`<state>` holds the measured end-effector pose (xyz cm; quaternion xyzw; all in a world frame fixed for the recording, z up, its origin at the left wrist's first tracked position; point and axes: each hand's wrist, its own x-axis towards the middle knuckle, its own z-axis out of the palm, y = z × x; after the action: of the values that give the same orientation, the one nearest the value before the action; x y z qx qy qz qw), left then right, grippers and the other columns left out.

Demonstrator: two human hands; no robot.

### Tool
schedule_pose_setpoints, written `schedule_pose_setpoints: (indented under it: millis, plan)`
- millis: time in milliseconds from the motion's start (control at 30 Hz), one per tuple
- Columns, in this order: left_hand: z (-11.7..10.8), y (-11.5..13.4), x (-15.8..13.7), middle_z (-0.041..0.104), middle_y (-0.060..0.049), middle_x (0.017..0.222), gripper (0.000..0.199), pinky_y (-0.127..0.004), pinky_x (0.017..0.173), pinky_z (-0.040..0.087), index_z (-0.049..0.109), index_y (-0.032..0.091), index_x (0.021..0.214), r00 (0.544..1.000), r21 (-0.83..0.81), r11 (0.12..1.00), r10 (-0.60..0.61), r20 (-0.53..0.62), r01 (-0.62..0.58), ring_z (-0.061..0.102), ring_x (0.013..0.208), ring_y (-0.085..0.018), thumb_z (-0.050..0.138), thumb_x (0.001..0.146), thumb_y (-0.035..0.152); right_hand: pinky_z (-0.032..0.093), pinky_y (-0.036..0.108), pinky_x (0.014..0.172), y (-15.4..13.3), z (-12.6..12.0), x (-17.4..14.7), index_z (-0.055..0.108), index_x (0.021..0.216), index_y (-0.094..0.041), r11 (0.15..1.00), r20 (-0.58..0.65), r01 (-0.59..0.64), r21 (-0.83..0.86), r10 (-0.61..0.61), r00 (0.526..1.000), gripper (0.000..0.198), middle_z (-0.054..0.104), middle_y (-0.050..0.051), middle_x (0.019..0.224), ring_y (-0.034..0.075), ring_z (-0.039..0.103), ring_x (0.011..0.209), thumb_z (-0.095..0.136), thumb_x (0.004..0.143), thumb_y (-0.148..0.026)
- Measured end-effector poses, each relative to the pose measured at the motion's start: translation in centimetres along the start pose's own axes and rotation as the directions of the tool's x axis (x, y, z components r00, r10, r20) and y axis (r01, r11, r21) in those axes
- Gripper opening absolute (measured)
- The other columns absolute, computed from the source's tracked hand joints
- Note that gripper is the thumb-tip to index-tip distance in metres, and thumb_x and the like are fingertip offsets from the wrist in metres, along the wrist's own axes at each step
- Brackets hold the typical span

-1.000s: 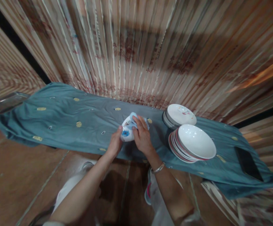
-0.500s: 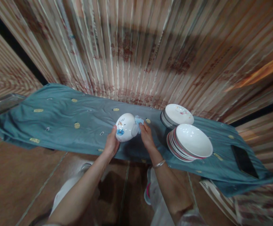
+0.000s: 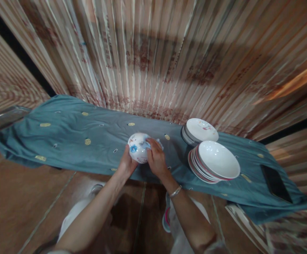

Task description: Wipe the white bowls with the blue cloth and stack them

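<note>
In the head view, my left hand [image 3: 127,163] grips a small white bowl [image 3: 140,157] at its left side. Blue flowers and small coloured prints show on the bowl's outside, and its underside is turned partly up and towards the right. My right hand [image 3: 156,158] is closed on a light blue cloth [image 3: 160,142], mostly covered by the fingers, and presses it on the bowl's base. Both hands are above the near middle of a cloth-covered table [image 3: 71,141].
To the right stand a stack of floral plates [image 3: 201,129] and a stack of red-rimmed bowls [image 3: 218,160]. A black phone [image 3: 275,183] lies at the far right. At the left end is a clear tray [image 3: 6,117]. A pleated curtain [image 3: 153,63] hangs behind the table.
My right hand with the cloth has moved left, from the bowl's right edge onto its base. The bowl has been tilted and lowered slightly, still in my left hand.
</note>
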<state>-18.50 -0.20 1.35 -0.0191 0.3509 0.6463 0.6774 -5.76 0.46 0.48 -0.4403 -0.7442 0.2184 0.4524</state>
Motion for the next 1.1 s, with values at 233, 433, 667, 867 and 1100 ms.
schedule_pose_setpoints:
  millis: [233,433,667,867,1100]
  plan:
    - [-0.9,0.2,0.9,0.075,-0.009,0.082,0.051,-0.037,0.088,0.054,0.046,0.009,0.141,0.998,-0.054,0.997,-0.059,-0.017,0.058,0.072,0.078,-0.022,0.028,0.101,0.036,0.044,0.037,0.107,-0.5,0.0,-0.6,0.060,0.122,-0.019,0.991,0.080,0.127,-0.048,-0.122,0.989,0.036,0.066,0.010,0.122,0.020,0.058,0.119,0.035,0.095,-0.022]
    - [-0.7,0.3,0.6,0.076,-0.010,0.086,0.052,-0.040,0.089,0.054,0.044,0.010,0.143,0.999,-0.020,1.000,-0.025,-0.037,0.025,0.071,0.083,-0.024,0.031,0.100,0.036,0.050,0.035,0.092,-0.3,-1.9,-0.3,0.066,0.099,-0.016,0.972,0.098,0.145,-0.182,-0.129,0.987,0.028,0.071,0.011,0.097,0.022,0.065,0.096,0.039,0.091,-0.018]
    - [0.4,0.1,-0.4,0.076,-0.010,0.089,0.047,-0.037,0.090,0.054,0.048,0.010,0.140,0.997,0.061,0.997,0.054,-0.051,-0.051,0.072,0.083,-0.022,0.036,0.099,0.032,0.048,0.037,0.092,1.5,-2.9,0.2,0.065,0.106,-0.014,0.978,-0.035,0.014,-0.209,-0.022,0.999,0.032,0.071,0.013,0.102,0.023,0.064,0.098,0.037,0.094,-0.024]
    - [-0.3,-0.5,0.0,0.076,-0.013,0.098,0.043,-0.035,0.091,0.054,0.057,0.009,0.131,0.996,0.117,0.989,0.091,0.017,-0.092,0.072,0.092,-0.022,0.042,0.098,0.032,0.051,0.032,0.083,1.0,-3.1,0.9,0.064,0.112,-0.021,0.990,-0.098,-0.140,0.027,0.142,0.985,0.034,0.072,0.005,0.098,0.019,0.066,0.090,0.036,0.098,-0.034]
    - [-0.7,-0.7,0.2,0.075,-0.013,0.103,0.042,-0.037,0.092,0.054,0.057,0.009,0.130,0.994,0.119,0.988,0.088,0.058,-0.094,0.071,0.096,-0.024,0.044,0.097,0.032,0.042,0.040,0.106,0.4,-2.4,1.2,0.059,0.124,-0.019,0.998,0.025,0.022,-0.062,-0.020,0.999,0.037,0.064,0.010,0.126,0.021,0.056,0.120,0.035,0.097,-0.029]
